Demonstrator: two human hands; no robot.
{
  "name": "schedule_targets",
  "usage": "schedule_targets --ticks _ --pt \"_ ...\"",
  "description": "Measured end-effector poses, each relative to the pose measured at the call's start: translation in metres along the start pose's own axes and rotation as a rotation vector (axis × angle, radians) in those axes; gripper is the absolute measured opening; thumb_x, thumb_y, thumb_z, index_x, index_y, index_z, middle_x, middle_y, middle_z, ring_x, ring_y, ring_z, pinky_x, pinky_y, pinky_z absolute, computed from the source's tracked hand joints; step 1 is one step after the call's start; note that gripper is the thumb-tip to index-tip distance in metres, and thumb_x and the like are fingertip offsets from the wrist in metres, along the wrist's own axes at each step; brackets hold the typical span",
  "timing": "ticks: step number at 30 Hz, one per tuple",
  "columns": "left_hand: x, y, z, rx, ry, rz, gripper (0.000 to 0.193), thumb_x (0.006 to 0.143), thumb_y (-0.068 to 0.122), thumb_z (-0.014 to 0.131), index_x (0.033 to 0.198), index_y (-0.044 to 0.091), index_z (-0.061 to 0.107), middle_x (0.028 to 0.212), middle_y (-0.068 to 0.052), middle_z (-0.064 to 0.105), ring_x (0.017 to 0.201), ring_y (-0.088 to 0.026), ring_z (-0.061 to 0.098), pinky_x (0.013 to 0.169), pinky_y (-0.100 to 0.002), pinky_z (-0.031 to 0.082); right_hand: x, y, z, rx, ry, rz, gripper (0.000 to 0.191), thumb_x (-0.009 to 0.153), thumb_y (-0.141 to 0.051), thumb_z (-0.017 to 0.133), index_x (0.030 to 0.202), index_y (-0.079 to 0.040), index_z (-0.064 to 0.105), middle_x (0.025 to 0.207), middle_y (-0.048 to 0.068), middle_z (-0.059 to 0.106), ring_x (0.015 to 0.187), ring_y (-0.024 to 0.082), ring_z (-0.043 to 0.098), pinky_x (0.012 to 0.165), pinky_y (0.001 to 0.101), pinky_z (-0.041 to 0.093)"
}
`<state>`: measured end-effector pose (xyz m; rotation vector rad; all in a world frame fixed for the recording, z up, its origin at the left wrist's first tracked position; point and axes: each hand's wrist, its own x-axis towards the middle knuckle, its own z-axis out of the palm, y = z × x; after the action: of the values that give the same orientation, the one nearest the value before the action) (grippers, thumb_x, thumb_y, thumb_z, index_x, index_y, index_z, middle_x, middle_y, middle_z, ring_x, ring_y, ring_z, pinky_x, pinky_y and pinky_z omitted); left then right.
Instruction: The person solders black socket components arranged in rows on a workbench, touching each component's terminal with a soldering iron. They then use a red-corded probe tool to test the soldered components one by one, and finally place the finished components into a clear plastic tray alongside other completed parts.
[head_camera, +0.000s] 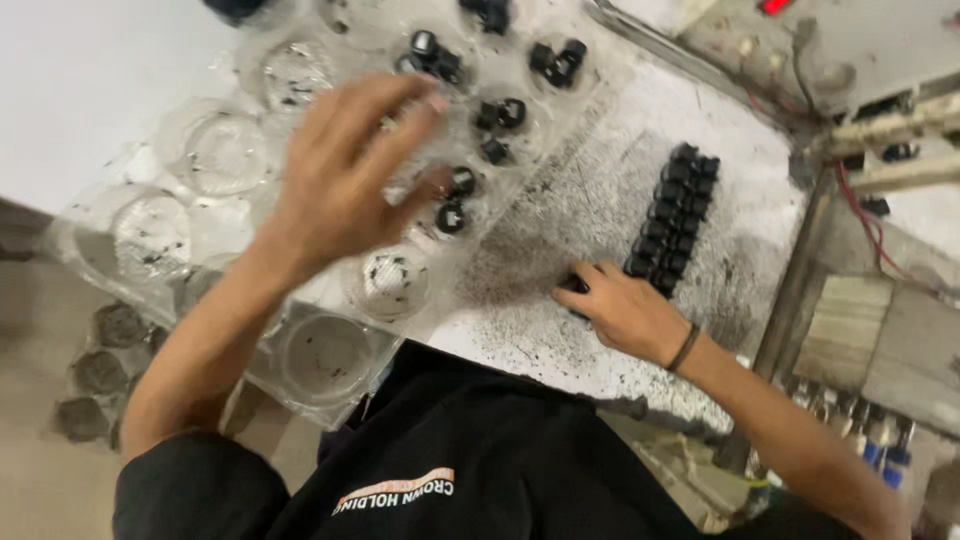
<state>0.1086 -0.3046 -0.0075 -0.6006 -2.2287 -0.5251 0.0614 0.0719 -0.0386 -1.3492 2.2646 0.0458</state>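
Observation:
My left hand (345, 170) hovers blurred over a clear plastic blister tray (215, 150) with round pockets, its fingers spread above small black cylindrical parts (500, 113) lying in the pockets; I cannot tell whether it holds one. My right hand (620, 310) rests on the dusty white work surface (570, 215), fingers curled on a small black part (575, 285) at the near end of a double row of black parts (672, 222) lined up on the surface.
Dark grit covers the white surface around the row. A second clear tray (325, 355) lies under the first near my chest. At right stand a wooden frame (850, 325), red wires (865, 225) and metal machine parts (880, 130).

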Motion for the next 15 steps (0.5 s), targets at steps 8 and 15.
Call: schedule_targets --ticks 8,15 --pt "-0.079 -0.086 0.039 0.248 -0.285 -0.361 0.049 0.104 0.031 0.074 0.139 0.002 0.057 0.145 -0.026 0.054 0.130 -0.046 0.049 0.103 -0.057 0.040 0.007 -0.008 -0.007 0.005 0.109 -0.063 0.047 0.078 -0.018 0.076 0.123 -0.017 0.064 0.133 0.018 0.053 0.105 0.036 0.058 0.067 0.0410 0.060" --pt "-0.086 -0.093 0.047 0.111 -0.524 -0.694 0.044 0.107 0.042 0.068 0.132 0.007 0.060 0.119 -0.020 0.065 0.115 -0.041 0.056 0.099 -0.056 0.041 0.061 0.034 -0.044 0.241 0.323 -0.113 0.040 0.084 -0.027 0.080 0.121 -0.011 0.073 0.116 0.013 0.068 0.093 0.026 0.070 0.076 0.0347 0.060"
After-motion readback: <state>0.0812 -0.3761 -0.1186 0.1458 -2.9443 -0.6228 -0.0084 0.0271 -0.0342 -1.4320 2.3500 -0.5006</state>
